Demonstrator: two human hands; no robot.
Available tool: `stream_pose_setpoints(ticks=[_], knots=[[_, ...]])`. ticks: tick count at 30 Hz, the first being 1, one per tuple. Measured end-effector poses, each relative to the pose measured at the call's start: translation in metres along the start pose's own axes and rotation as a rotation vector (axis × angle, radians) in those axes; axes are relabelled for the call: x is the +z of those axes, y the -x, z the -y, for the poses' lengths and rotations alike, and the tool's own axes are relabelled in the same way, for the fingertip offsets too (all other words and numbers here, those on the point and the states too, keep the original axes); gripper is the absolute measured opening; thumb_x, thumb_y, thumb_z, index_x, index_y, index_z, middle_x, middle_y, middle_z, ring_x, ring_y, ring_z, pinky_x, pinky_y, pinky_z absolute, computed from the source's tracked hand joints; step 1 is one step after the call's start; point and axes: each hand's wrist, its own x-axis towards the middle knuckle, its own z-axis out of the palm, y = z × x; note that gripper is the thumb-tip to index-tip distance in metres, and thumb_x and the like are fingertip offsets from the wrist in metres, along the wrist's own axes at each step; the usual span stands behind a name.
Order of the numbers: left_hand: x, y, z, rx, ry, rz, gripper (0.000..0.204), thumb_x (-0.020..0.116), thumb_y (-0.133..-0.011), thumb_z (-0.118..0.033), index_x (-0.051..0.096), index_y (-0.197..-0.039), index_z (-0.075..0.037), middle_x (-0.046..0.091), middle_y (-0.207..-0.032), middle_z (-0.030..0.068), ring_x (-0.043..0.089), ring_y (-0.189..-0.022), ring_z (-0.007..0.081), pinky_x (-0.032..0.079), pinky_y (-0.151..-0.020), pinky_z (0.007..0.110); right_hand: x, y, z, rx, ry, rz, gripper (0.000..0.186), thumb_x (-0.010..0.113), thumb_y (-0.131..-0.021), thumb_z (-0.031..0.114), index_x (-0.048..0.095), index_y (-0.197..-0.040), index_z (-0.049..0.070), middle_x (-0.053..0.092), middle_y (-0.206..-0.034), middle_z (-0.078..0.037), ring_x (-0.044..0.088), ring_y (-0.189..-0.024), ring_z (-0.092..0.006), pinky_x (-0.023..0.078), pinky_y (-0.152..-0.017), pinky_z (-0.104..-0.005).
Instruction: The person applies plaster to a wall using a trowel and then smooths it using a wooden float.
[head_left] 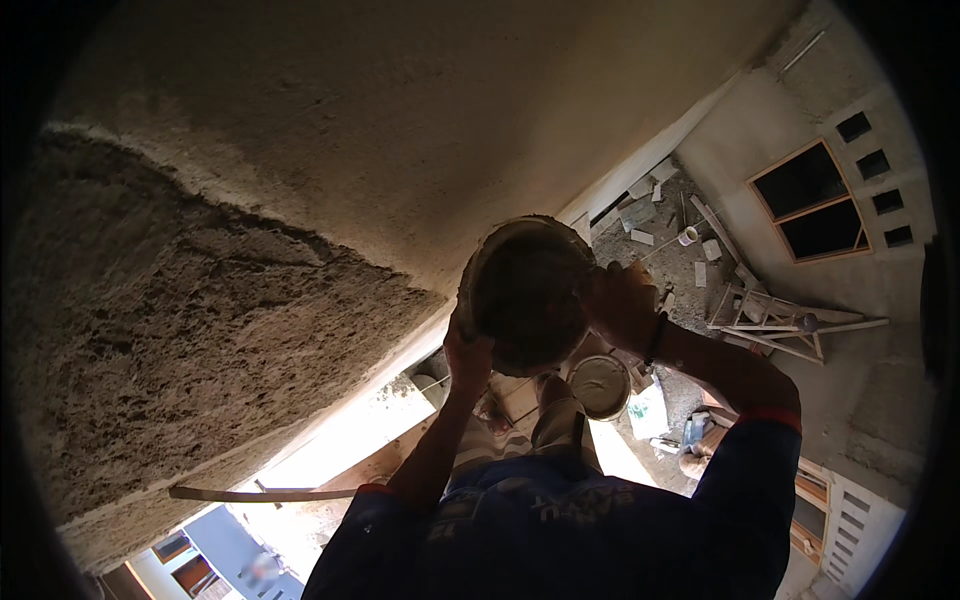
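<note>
In front of my chest is a round, mortar-crusted bucket [476, 262], tilted so that its dark mouth shows. My left hand [468, 358] is closed on its near left rim. At the right side of the mouth, my right hand [620, 308] has its fingers curled closed; deep shadow hides what they grip. Just beyond the bucket rises a wall, with smooth grey plaster [380, 130] above and a rough, coarse patch [220, 310] at the left. Lower down, near my feet, stands a second bucket [600, 388] of pale wet mortar.
I stand on planks [515, 398] above the ground. A wooden strip [260, 495] juts out at the left. Down on the right are a wooden trestle [770, 325], scattered rubble and blocks [642, 237], and a small white pail [688, 235]. A framed window [812, 203] is in the far wall.
</note>
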Motion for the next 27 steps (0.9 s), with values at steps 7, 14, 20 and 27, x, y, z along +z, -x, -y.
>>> stream_pose_setpoints(ticks=[7, 14, 20, 27], knots=[[0.003, 0.04, -0.063, 0.177, -0.103, -0.212, 0.047, 0.055, -0.068, -0.003, 0.053, -0.115, 0.002, 0.063, -0.097, 0.0125, 0.059, -0.089, 0.0202, 0.047, -0.082, 0.032, -0.036, -0.056, 0.025, -0.119, 0.067, 0.215, 0.015, 0.058, -0.077, 0.021, 0.066, -0.07, 0.01, 0.061, -0.069, -0.01, 0.062, -0.068, -0.0274, 0.047, -0.058, -0.0418], [-0.016, 0.062, -0.078, 0.167, -0.039, -0.262, 0.063, 0.055, -0.067, -0.006, 0.049, -0.128, 0.003, 0.065, -0.105, 0.0205, 0.062, -0.099, 0.0271, 0.048, -0.088, 0.036, -0.008, -0.078, -0.022, -0.664, 0.053, 0.326, 0.011, 0.059, -0.076, 0.017, 0.066, -0.074, 0.008, 0.062, -0.076, -0.01, 0.064, -0.082, -0.0277, 0.053, -0.067, -0.0397], [-0.026, 0.088, -0.082, 0.126, 0.001, -0.363, 0.063, 0.056, -0.066, -0.006, 0.048, -0.128, 0.003, 0.065, -0.104, 0.0203, 0.062, -0.099, 0.0246, 0.047, -0.088, 0.035, 0.015, -0.064, -0.007, -0.507, -0.968, 0.737, 0.029, 0.062, -0.083, 0.024, 0.057, -0.099, 0.001, 0.058, -0.095, -0.014, 0.061, -0.092, -0.0272, 0.053, -0.081, -0.0375], [-0.047, 0.113, -0.078, 0.188, 0.126, -0.513, 0.05, 0.056, -0.069, -0.007, 0.053, -0.117, 0.004, 0.063, -0.105, 0.0122, 0.059, -0.096, 0.0181, 0.047, -0.085, 0.031, -0.022, -0.075, 0.06, -0.05, -1.188, 0.863, 0.024, 0.058, -0.092, 0.028, 0.061, -0.099, 0.005, 0.062, -0.08, -0.003, 0.062, -0.072, -0.0168, 0.048, -0.065, -0.0284]])
